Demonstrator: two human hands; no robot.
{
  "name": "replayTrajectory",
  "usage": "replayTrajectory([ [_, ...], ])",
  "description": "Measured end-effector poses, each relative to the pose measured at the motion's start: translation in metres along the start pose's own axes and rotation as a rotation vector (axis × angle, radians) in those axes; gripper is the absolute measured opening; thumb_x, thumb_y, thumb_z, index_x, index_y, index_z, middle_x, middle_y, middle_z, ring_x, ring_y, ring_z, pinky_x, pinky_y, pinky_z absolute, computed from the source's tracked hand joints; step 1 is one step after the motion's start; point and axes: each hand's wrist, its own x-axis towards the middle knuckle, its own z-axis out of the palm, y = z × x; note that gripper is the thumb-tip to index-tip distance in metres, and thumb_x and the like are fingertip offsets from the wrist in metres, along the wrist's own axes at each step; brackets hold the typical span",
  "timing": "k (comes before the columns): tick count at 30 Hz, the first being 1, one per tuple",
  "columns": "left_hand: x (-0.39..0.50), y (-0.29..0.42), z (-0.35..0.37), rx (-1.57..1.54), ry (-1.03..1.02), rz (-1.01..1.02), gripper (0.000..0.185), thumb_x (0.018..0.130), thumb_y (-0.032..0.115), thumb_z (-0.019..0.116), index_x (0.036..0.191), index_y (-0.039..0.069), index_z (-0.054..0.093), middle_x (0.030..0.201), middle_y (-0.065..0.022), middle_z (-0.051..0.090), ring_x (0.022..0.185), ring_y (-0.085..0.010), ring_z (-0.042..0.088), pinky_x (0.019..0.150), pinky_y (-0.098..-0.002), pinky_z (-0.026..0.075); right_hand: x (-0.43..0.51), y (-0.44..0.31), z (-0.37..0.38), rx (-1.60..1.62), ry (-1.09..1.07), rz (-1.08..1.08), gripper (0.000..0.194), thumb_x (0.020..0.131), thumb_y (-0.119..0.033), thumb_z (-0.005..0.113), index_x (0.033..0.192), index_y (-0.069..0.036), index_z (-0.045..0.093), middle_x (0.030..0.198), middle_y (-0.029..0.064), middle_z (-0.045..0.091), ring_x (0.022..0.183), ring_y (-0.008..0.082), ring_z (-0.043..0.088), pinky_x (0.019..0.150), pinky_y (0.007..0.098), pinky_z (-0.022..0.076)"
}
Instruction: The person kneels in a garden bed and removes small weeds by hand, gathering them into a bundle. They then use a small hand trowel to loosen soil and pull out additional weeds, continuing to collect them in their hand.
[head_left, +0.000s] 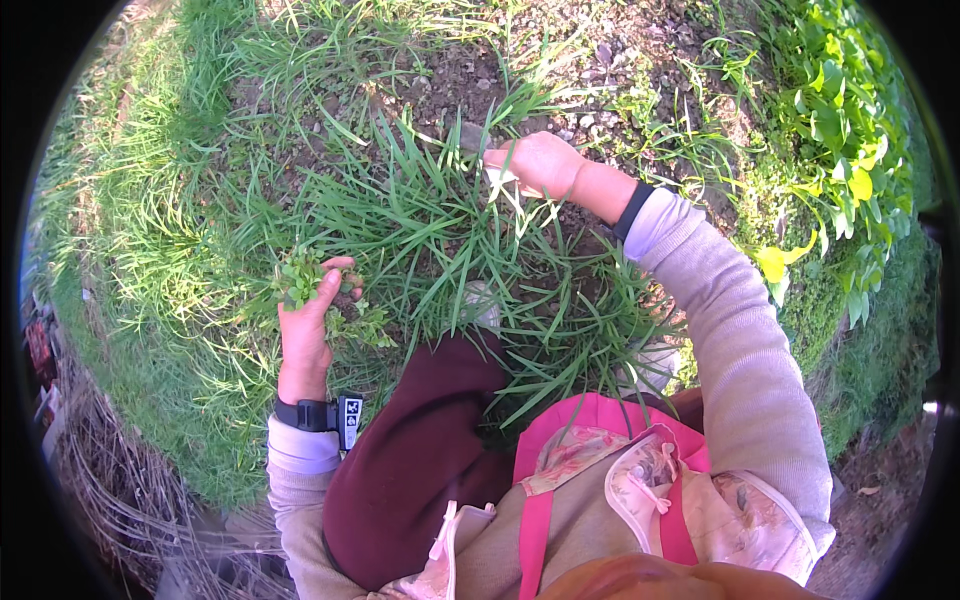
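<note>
My left hand (309, 322) grips a bunch of small leafy green weeds (301, 279), with some sprigs hanging below the fingers. Dark soil seems to cling about the roots. Ahead of me, my right hand (549, 163) is closed around a small hand tool (474, 138). Its greyish flat end points left into the leaves; the exact kind of tool cannot be told. A clump of long, narrow-leaved green plants (420, 217) spreads between the two hands and partly covers my shoes (481, 304).
Bare crumbly soil with small stones (465, 82) lies beyond the clump. Broad-leaved plants (844, 142) grow along the right side. Dense grass (150, 247) covers the left, and dry stalks (142, 502) lie at lower left. My bent knee (427, 420) is close below the plants.
</note>
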Motion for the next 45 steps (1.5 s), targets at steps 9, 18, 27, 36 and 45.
replayTrajectory([
  [9, 0.0, -0.003, -0.011, 0.026, 0.035, -0.001, 0.019, 0.084, 0.011, 0.061, 0.099, -0.001, 0.06, 0.093, -0.0088, 0.064, 0.073, -0.0154, 0.062, 0.065, -0.0276, 0.051, -0.116, 0.025, 0.031, 0.14, 0.375, 0.202, 0.023, 0.069, -0.012, 0.063, 0.089, -0.009, 0.053, 0.078, 0.0097, 0.057, 0.074, 0.0309, 0.06, 0.063, 0.0401, 0.0496],
  [18, -0.004, 0.001, -0.016, 0.073, 0.062, 0.022, 0.021, 0.085, 0.012, 0.061, 0.101, -0.001, 0.061, 0.091, -0.0082, 0.064, 0.071, -0.0149, 0.061, 0.065, -0.0272, 0.049, -0.055, 0.059, 0.016, -0.019, -0.016, 0.115, 0.017, 0.08, -0.021, 0.06, 0.083, -0.005, 0.06, 0.08, 0.0132, 0.057, 0.083, 0.0315, 0.058, 0.073, 0.0402, 0.0485],
  [27, -0.007, -0.003, -0.035, 0.1, 0.088, -0.005, 0.02, 0.084, 0.012, 0.06, 0.1, -0.001, 0.06, 0.093, -0.0081, 0.064, 0.073, -0.015, 0.061, 0.066, -0.0278, 0.05, 0.097, 0.012, 0.081, 0.017, -0.019, -0.155, 0.024, 0.07, -0.014, 0.059, 0.091, -0.002, 0.056, 0.09, 0.0146, 0.057, 0.087, 0.0336, 0.06, 0.076, 0.0401, 0.0505],
  [36, -0.012, -0.004, -0.054, 0.126, 0.202, -0.05, 0.02, 0.085, 0.01, 0.059, 0.101, -0.001, 0.06, 0.091, -0.0071, 0.064, 0.072, -0.0146, 0.06, 0.066, -0.0274, 0.048, 0.11, 0.065, 0.04, 0.415, 0.62, 0.318, 0.009, 0.074, -0.008, 0.063, 0.083, -0.004, 0.064, 0.083, 0.0124, 0.063, 0.077, 0.0282, 0.063, 0.07, 0.0354, 0.0505],
  [45, -0.013, -0.005, -0.058, 0.159, 0.201, -0.075, 0.022, 0.085, 0.013, 0.06, 0.101, -0.001, 0.061, 0.087, -0.0076, 0.064, 0.07, -0.0154, 0.06, 0.066, -0.0274, 0.047, 0.142, 0.085, 0.056, -0.073, 0.147, 0.236, 0.032, 0.074, -0.016, 0.067, 0.102, -0.005, 0.058, 0.097, 0.0191, 0.061, 0.088, 0.0334, 0.06, 0.079, 0.041, 0.0486],
])
